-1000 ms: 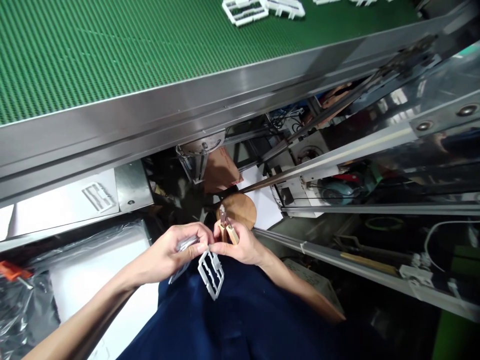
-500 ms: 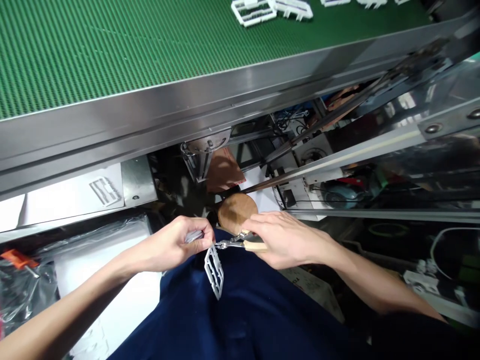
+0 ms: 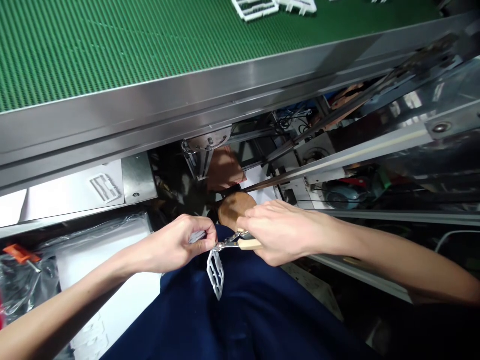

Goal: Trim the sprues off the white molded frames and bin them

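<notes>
Between thumb and fingers, my left hand (image 3: 183, 242) pinches a white plastic frame part (image 3: 216, 275), which hangs down in front of the dark blue clothing. Another pale piece shows inside the curled fingers of that hand, mostly hidden. My right hand (image 3: 281, 232) is closed around the cream-coloured handles of small nippers (image 3: 240, 243). Their metal jaws reach the top of the hanging part, right at my left fingertips. Whether the blades are closed cannot be made out.
Several white frame parts (image 3: 258, 7) lie on the green conveyor belt (image 3: 131, 45), behind its metal edge. One similar part (image 3: 105, 187) rests on white paper at left. An orange-handled tool (image 3: 20, 254) lies on clear plastic. Beyond my hands is a round wooden stool top (image 3: 233, 206).
The nippers and my right hand have shifted slightly left, and the jaws sit closer to my left fingertips. The view has tilted a little, so the belt parts appear higher.
</notes>
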Motion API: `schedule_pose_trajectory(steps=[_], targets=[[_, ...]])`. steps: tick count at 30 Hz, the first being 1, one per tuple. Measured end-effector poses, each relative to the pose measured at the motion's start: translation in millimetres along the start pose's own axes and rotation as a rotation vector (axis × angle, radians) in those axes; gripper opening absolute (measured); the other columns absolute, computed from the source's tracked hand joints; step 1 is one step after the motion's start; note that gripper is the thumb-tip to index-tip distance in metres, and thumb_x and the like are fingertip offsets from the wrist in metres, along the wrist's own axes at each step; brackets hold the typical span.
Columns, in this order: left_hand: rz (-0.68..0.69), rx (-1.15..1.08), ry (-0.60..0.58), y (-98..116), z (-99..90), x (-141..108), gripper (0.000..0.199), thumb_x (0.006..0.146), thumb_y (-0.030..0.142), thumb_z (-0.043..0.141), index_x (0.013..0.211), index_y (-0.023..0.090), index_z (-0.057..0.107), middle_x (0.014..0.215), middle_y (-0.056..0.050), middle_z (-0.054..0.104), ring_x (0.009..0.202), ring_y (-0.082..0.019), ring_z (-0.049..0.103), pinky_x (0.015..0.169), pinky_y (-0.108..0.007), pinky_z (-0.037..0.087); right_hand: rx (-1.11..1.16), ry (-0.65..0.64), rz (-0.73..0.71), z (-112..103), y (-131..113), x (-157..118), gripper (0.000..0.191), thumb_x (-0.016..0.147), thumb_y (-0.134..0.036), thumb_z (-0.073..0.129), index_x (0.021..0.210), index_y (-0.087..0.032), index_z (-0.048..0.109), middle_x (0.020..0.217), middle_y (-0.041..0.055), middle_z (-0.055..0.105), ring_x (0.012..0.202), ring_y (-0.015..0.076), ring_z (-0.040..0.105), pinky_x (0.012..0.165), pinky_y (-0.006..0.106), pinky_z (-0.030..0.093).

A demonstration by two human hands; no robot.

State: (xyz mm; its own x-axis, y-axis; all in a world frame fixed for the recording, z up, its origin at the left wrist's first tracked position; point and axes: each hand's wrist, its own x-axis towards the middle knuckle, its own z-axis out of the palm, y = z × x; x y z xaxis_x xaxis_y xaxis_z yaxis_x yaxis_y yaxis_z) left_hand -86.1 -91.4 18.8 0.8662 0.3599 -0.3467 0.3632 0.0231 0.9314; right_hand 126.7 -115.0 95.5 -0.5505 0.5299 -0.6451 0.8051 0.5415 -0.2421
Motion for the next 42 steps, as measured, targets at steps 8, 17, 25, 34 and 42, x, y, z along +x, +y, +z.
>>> schedule_pose_trajectory(steps=[8, 17, 25, 34, 42], targets=[[-0.033, -0.027, -0.015, -1.8, 2.9, 2.9, 0.019, 0.087, 0.028, 0.047, 0.071, 0.017, 0.051, 0.066, 0.003, 0.05, 0.06, -0.012, 0.04, 0.055, -0.024, 0.033, 0.03, -0.071, -0.041, -18.6, 3.5, 10.1, 0.017, 0.072, -0.023, 0.053, 0.083, -0.015, 0.063, 0.071, 0.0078, 0.06, 0.062, 0.0188, 0.055, 0.055, 0.027, 0.03], [-0.072, -0.094, 0.103, -13.8, 7.0, 1.2, 0.02, 0.086, 0.029, 0.048, 0.071, 0.016, 0.051, 0.065, 0.003, 0.046, 0.06, -0.012, 0.039, 0.055, -0.024, 0.033, 0.674, 0.1, 0.188, 38.2, 3.9, 10.0, 0.034, 0.075, -0.052, 0.057, 0.082, -0.019, 0.054, 0.07, -0.0017, 0.058, 0.059, 0.0107, 0.049, 0.05, 0.021, 0.029], [-0.129, -0.413, 0.204, -35.9, 13.9, 17.5, 0.009, 0.071, 0.013, 0.055, 0.079, 0.015, 0.058, 0.074, -0.002, 0.06, 0.069, -0.018, 0.055, 0.062, -0.027, 0.042, 1.036, 0.39, 0.329, 85.7, -51.0, 33.0, 0.054, 0.06, -0.054, 0.07, 0.098, -0.023, 0.048, 0.073, -0.0037, 0.057, 0.065, 0.0138, 0.055, 0.063, 0.026, 0.039], [-0.071, -1.013, 0.077, -62.3, 29.8, 18.1, 0.042, 0.077, 0.032, 0.067, 0.115, 0.016, 0.06, 0.097, -0.01, 0.067, 0.081, -0.021, 0.062, 0.074, -0.029, 0.047, 1.105, 0.537, 0.545, 80.4, -42.9, 39.6, 0.067, 0.054, -0.068, 0.067, 0.098, -0.022, 0.047, 0.087, 0.0022, 0.062, 0.081, 0.0192, 0.058, 0.065, 0.028, 0.042], [0.016, -1.224, 0.34, -65.4, 43.6, 25.4, 0.032, 0.08, 0.037, 0.061, 0.101, 0.014, 0.065, 0.089, -0.008, 0.067, 0.068, -0.017, 0.061, 0.065, -0.026, 0.051, 1.0, 0.611, 0.387, 64.2, -35.1, 35.3, 0.042, 0.077, -0.055, 0.055, 0.102, -0.022, 0.05, 0.086, 0.0002, 0.063, 0.076, 0.0132, 0.06, 0.066, 0.023, 0.043]])
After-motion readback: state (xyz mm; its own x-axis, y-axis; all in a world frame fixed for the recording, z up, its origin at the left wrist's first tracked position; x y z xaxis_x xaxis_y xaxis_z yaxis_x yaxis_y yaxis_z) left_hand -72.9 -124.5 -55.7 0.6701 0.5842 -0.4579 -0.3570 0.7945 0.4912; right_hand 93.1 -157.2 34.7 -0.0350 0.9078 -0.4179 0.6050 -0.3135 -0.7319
